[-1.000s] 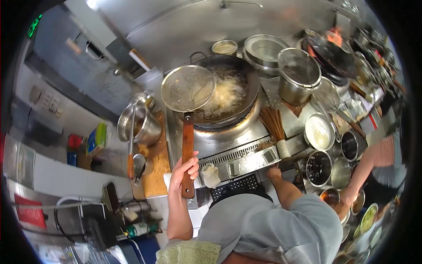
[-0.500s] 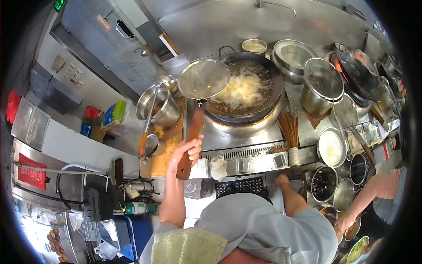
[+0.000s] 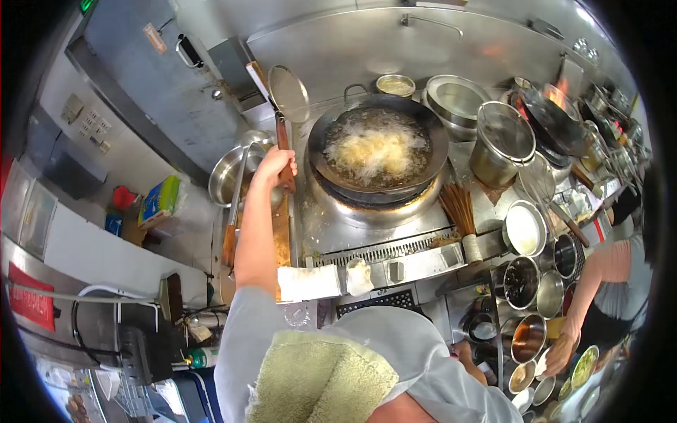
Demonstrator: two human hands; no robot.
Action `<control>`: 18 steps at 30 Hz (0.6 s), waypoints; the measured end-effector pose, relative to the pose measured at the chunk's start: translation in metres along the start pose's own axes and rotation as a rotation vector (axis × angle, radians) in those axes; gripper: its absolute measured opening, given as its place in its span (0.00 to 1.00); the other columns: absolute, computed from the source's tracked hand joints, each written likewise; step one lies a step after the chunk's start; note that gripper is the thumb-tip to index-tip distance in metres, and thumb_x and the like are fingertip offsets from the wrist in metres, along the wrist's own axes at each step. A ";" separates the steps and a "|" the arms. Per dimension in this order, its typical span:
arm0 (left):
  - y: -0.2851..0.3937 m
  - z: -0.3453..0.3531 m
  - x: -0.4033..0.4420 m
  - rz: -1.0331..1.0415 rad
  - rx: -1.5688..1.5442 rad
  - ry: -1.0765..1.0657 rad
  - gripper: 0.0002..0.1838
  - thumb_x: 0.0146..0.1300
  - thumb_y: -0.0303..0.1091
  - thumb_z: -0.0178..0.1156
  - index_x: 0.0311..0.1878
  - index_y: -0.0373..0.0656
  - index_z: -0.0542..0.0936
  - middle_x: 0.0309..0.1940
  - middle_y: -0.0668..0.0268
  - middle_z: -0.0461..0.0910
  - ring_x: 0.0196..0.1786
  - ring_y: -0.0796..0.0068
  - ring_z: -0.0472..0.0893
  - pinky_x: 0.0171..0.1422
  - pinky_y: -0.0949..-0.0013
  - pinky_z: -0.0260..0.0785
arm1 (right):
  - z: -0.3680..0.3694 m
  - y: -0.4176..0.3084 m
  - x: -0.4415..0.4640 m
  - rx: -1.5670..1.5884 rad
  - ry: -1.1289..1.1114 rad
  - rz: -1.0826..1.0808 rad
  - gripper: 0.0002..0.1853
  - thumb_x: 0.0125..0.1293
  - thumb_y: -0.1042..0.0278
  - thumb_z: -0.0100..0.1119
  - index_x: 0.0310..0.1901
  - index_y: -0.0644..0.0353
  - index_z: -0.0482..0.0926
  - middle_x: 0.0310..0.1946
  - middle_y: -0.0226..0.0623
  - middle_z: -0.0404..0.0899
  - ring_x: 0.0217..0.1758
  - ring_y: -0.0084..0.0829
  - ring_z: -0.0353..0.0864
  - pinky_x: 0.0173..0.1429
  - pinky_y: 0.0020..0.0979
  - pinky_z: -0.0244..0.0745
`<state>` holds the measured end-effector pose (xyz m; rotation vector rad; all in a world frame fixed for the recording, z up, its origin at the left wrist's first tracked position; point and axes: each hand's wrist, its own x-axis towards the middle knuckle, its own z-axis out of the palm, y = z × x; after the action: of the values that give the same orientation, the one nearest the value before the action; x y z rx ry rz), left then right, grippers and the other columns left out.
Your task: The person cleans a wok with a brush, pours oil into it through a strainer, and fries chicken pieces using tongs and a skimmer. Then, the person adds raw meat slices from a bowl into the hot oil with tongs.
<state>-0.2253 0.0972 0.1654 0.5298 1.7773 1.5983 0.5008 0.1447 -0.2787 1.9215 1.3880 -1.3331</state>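
My left hand (image 3: 275,166) is closed around the wooden handle of a round mesh strainer (image 3: 288,94), whose head is tilted on edge beyond the metal pot (image 3: 229,176), left of the wok. Inside the large black wok (image 3: 321,169), pale food (image 3: 377,148) bubbles in oil. Low in the view, near the stove's front edge, my right hand (image 3: 462,350) is partly visible beside my shirt; its fingers are too small and hidden to read. A folded yellow-green towel (image 3: 321,377) lies on my shoulder.
A bamboo brush (image 3: 460,211) stands right of the wok. Beyond it are a strainer over a tall pot (image 3: 493,166), stacked metal bowls (image 3: 458,106) and a second wok (image 3: 550,123) near flames. At right, a co-worker's hand (image 3: 560,352) is among ingredient bowls.
My left hand has moved away from me and leftward, taking the strainer from beside the wok's near left edge to the far left. The co-worker's hand has shifted slightly among the bowls.
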 end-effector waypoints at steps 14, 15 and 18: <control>-0.080 0.167 0.133 0.174 0.417 -0.373 0.10 0.60 0.36 0.56 0.28 0.48 0.67 0.14 0.72 0.62 0.15 0.78 0.63 0.18 0.69 0.54 | 0.089 -0.009 -0.156 0.208 0.360 0.039 0.08 0.45 0.68 0.56 0.24 0.61 0.83 0.27 0.46 0.83 0.35 0.40 0.84 0.40 0.41 0.78; -0.083 0.181 0.115 0.188 0.419 -0.381 0.10 0.60 0.36 0.56 0.27 0.48 0.67 0.14 0.72 0.62 0.15 0.78 0.63 0.18 0.69 0.54 | 0.099 -0.001 -0.163 0.257 0.369 0.082 0.08 0.45 0.69 0.56 0.25 0.61 0.83 0.28 0.45 0.83 0.36 0.40 0.84 0.40 0.41 0.78; -0.091 0.201 0.068 0.191 0.377 -0.412 0.10 0.61 0.37 0.56 0.27 0.49 0.67 0.14 0.72 0.62 0.15 0.79 0.62 0.18 0.70 0.53 | 0.113 0.015 -0.169 0.257 0.357 0.214 0.09 0.44 0.71 0.60 0.29 0.61 0.85 0.32 0.45 0.84 0.41 0.40 0.84 0.44 0.41 0.78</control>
<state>-0.1156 0.2701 0.0592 1.1478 1.7444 1.1587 0.4558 -0.0311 -0.1850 2.4988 1.1595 -1.1514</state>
